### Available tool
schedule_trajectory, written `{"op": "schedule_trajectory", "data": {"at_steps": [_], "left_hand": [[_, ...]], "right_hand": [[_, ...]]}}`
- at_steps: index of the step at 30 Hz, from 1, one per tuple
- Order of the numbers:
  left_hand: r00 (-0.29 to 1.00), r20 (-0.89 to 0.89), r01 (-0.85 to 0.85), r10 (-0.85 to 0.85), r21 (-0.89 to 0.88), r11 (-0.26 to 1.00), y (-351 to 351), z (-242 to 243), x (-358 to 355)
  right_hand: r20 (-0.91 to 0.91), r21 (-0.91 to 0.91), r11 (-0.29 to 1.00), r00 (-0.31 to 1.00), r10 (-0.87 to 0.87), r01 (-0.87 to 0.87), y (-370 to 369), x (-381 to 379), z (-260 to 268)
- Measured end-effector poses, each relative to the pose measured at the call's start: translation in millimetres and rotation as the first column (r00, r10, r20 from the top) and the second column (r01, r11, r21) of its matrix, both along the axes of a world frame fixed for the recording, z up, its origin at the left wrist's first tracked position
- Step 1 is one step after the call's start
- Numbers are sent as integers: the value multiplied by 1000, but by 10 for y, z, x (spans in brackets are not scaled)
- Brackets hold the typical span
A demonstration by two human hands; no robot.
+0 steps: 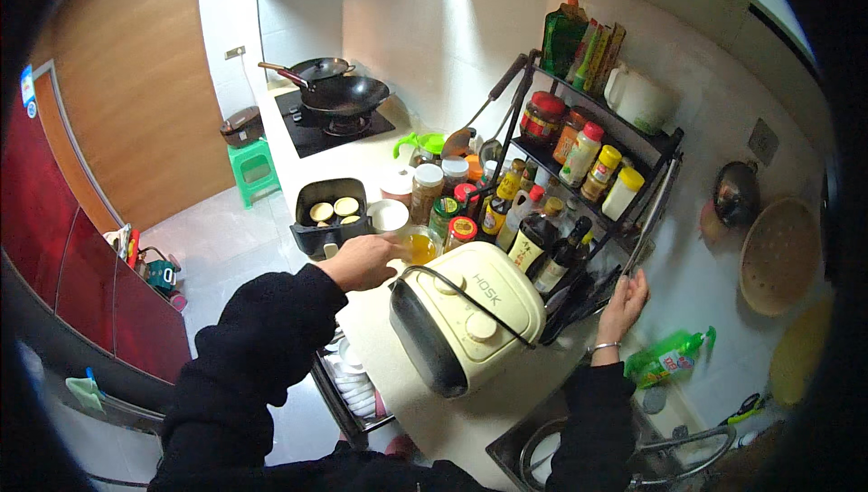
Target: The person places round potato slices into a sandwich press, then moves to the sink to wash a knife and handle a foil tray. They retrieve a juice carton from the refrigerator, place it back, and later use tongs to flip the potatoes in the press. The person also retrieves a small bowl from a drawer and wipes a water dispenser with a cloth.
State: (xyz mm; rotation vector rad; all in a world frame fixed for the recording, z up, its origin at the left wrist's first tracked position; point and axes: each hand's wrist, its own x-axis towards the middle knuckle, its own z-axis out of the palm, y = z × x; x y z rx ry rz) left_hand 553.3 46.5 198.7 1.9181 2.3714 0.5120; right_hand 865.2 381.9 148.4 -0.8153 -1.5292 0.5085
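My left hand (363, 263) reaches over the counter beside a clear bowl of yellow liquid (420, 248). Its fingertips are blurred at the bowl's near rim, so a grip cannot be made out. To its left stands a black air fryer basket (325, 242) with several round tart shells (346, 206) inside. A white bowl (388, 215) is just behind the hand. Between my arms sits a cream air fryer body (495, 282), its black cord lying across the top. My right hand (624, 303) is raised at the right side of the spice rack, by a long metal utensil (656, 214).
A black tiered rack (597, 98) holds jars and bottles, with a soy sauce bottle (532, 244) below. A wok (346, 95) rests on the hob at the back. An open drawer of white dishes (356, 383) juts out below the counter. Green soap bottle (668, 360) stands near the sink.
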Motion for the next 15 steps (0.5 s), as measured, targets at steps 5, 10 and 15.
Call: {"op": "schedule_trajectory", "data": {"at_steps": [5, 10, 15], "left_hand": [[950, 289, 97, -118, 88, 991, 36, -186, -118], [924, 382, -122, 29, 221, 968, -183, 174, 100], [980, -186, 189, -64, 795, 576, -136, 800, 648]], "right_hand": [[59, 129, 989, 996, 67, -74, -538, -72, 244], [45, 133, 984, 993, 111, -116, -1194, -118, 547], [-87, -113, 930, 936, 342, -350, -1963, -39, 870]]}}
